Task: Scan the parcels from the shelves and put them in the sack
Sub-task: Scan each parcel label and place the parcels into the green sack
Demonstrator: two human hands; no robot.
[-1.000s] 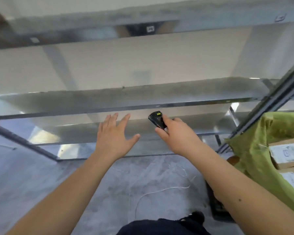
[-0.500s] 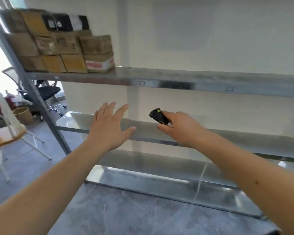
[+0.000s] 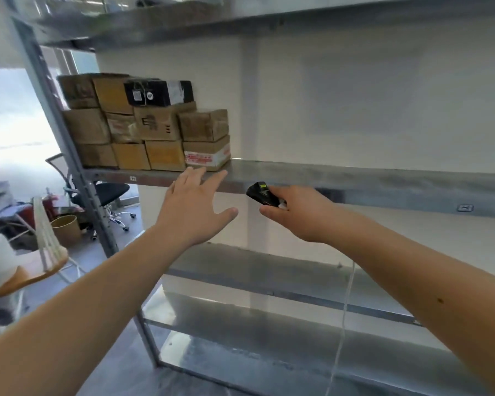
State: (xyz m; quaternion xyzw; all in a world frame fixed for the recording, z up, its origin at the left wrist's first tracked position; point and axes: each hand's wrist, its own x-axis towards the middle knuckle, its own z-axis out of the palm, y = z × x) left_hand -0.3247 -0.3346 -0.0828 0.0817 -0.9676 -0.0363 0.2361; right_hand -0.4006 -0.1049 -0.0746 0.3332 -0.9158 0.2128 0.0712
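Parcels (image 3: 143,124) are stacked at the left end of a shelf (image 3: 355,178), against the upright (image 3: 60,132). Two more shelves lie below, one above. Left hand (image 3: 195,210) reaches just below the parcels; right hand (image 3: 297,212), beside it, holds the scanner (image 3: 262,192). A chair (image 3: 109,195) stands behind the upright.

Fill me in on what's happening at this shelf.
A person is working a metal shelf stacked with parcels at its left end. The left hand reaches up, fingers spread, toward the lowest right parcel but grips nothing yet. The right hand holds a black scanner pointed toward the stack. No sack is in view.
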